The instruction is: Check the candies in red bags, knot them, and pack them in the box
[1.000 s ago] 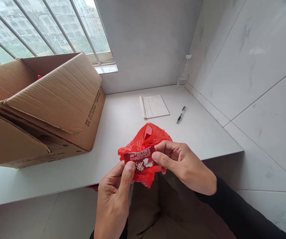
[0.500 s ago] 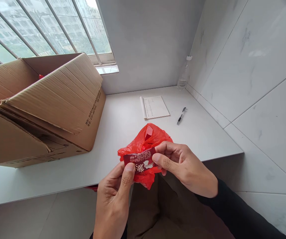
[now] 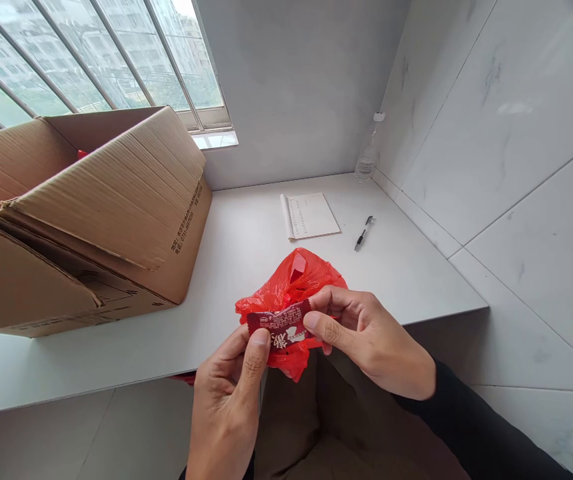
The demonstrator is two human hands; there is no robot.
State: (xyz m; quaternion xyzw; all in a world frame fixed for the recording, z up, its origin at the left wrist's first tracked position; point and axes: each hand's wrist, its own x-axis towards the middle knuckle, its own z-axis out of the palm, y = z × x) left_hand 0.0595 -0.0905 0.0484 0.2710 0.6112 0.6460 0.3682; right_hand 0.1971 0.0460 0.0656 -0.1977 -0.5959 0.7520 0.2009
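A small dark-red snack packet [image 3: 282, 324] with white print is stretched between my two hands. My left hand [image 3: 236, 387] pinches its left end between thumb and fingers. At the opposite end, my right hand [image 3: 361, 333] grips the packet with thumb and forefinger. Behind and below the packet, a crumpled red plastic bag [image 3: 291, 280] sits at the table's front edge, part of it hanging over. Something angular shows inside the bag, but I cannot make out what. The contents of the packet are hidden.
A large open cardboard box [image 3: 116, 200] stands on the white table [image 3: 236, 233] at left. Farther back lie a notepad [image 3: 312, 216] and a black pen [image 3: 364, 233]. A clear plastic bottle [image 3: 366, 157] stands in the corner by the tiled wall [image 3: 516, 167].
The packet has creased slightly along its upper edge, and my right thumb has shifted a touch to the left. All else stays in place.
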